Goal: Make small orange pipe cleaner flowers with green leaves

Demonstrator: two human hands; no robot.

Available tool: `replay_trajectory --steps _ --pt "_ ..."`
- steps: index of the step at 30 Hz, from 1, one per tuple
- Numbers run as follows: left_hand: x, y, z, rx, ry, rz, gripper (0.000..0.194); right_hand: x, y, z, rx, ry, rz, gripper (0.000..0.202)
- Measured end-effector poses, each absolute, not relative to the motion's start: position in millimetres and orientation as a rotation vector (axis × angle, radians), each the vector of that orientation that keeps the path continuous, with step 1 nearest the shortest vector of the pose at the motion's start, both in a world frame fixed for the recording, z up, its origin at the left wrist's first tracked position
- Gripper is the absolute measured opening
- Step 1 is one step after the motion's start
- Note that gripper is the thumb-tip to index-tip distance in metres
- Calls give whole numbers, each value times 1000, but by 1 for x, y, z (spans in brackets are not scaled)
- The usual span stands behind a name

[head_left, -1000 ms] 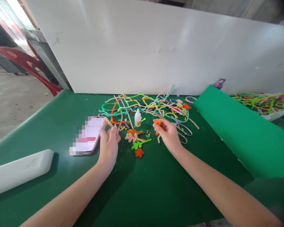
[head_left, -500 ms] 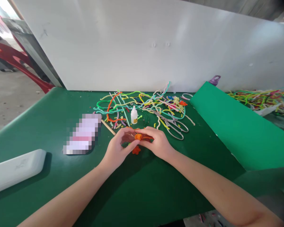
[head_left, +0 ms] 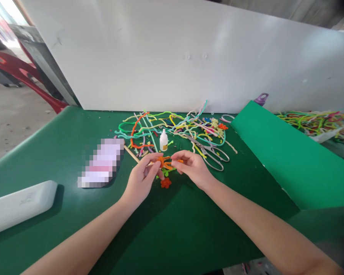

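Between my hands is an orange pipe-cleaner piece (head_left: 161,162), coiled at the left with loose strands reaching right. My left hand (head_left: 145,173) pinches its coiled end between thumb and fingers. The thumb and fingertips of my right hand (head_left: 193,168) close on an orange strand at the other side. Just below, on the table, lies an orange pipe-cleaner flower (head_left: 166,183), with a green looped piece (head_left: 168,172) partly hidden behind the left fingers. A small white glue bottle (head_left: 163,140) stands upright beyond my hands.
Tangled coloured pipe cleaners (head_left: 143,126) and scissors (head_left: 215,151) lie at the back of the green table (head_left: 172,236). A blurred-out phone-like object (head_left: 103,162), a wooden stick (head_left: 131,153) and a white case (head_left: 23,206) are left. A green board (head_left: 292,164) lies right; a white panel (head_left: 160,53) stands behind.
My hands have drawn slightly apart, so the orange piece's strands show between them. More of the orange flower and the green piece below has come into sight.
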State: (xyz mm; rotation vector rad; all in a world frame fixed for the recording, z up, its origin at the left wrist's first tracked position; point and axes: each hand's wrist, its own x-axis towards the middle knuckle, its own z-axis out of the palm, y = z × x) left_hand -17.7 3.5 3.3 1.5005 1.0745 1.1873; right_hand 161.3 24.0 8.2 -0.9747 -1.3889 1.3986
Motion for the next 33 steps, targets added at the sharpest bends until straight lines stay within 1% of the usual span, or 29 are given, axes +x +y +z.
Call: replay_trajectory --steps 5,11,15,21,26,30,33 --pt "-19 6 3 1436 1073 1141 24 162 29 3 -906 -1134 1539 18" --pt "-18 6 3 1434 1003 1100 34 164 30 3 -935 -1043 1562 16" --pt "-18 3 4 1473 1050 1061 28 164 30 4 -940 -1025 1576 18" --pt "-20 3 4 1494 1202 1093 28 162 28 3 -820 -987 1674 21" --pt "-19 3 2 1465 1178 1110 24 162 28 3 -788 -962 1736 22" --pt "-19 2 3 1465 1195 1110 20 161 27 6 -885 -977 1682 25" --pt "-19 2 4 1478 1197 1121 17 160 27 9 -980 -1068 1535 25"
